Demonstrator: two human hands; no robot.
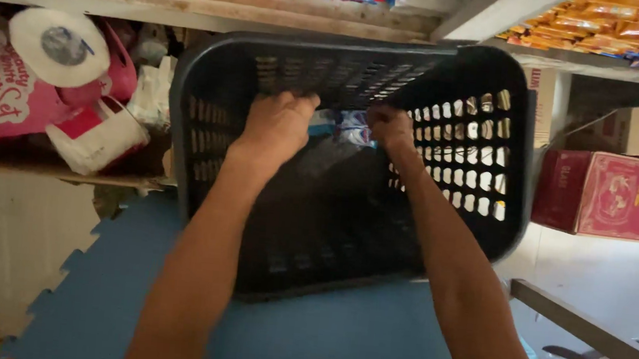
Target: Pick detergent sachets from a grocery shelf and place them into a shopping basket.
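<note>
Both hands' fingers curl around small packets inside the black basket

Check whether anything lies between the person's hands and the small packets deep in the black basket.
Nothing visible does. Left hand and right hand are inside the black basket, right at the blue-and-white packets.

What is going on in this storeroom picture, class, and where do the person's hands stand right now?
A person reaches both bare arms into a dark slatted plastic basket that stands on a blue foam floor mat. The left hand and right hand are at the basket's far end, on small blue-and-white packets lying there; the exact grip is hard to make out. Shelves around hold snack packs, a red carton and pink bags.
</note>
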